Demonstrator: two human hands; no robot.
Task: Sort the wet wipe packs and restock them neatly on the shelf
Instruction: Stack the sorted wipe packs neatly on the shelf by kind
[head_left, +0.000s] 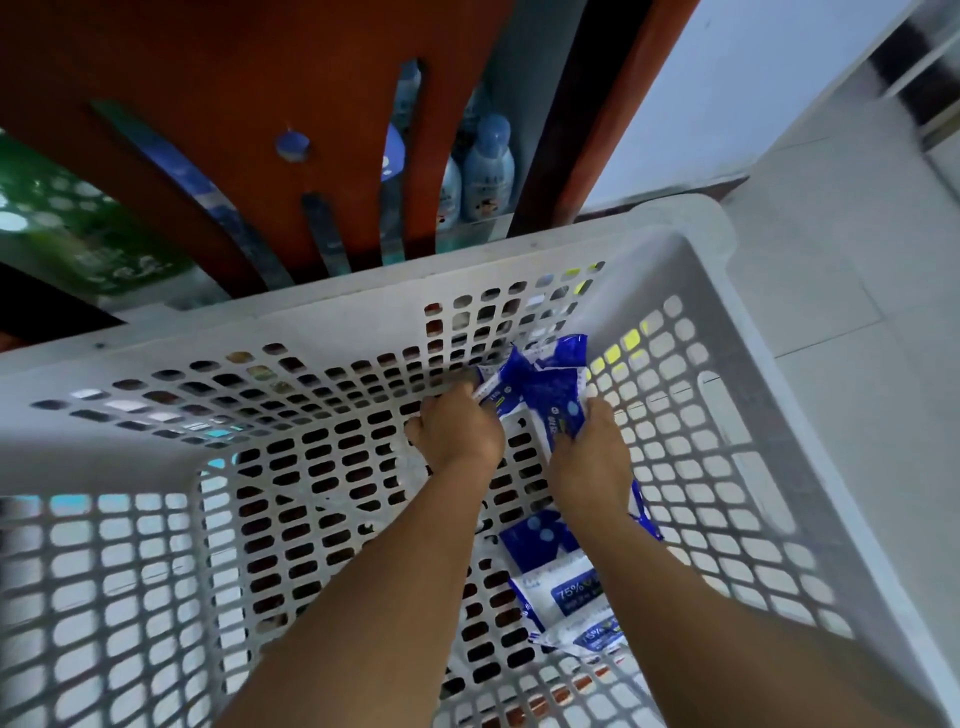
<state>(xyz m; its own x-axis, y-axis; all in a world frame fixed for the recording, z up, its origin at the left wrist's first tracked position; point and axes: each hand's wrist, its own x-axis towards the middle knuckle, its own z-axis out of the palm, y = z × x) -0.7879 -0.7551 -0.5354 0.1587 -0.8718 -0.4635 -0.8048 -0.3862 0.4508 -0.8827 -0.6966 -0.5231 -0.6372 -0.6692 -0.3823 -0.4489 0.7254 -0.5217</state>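
Two hands in white basket (363, 291): left hand (457, 428) and right hand (589, 452) both curled on blue wipe packs (540, 384) at far right corner. More packs (566, 582) along right wall.

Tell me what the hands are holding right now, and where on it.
Both hands hold blue-and-white wipe packs inside the basket: left hand at their left edge, right hand at their near edge.

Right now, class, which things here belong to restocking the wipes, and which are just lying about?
Part of the job:
- blue wipe packs, gripped by the left hand and right hand
- more packs on the basket floor
- white basket

Just there:
- bottles behind the orange panel
- green pack
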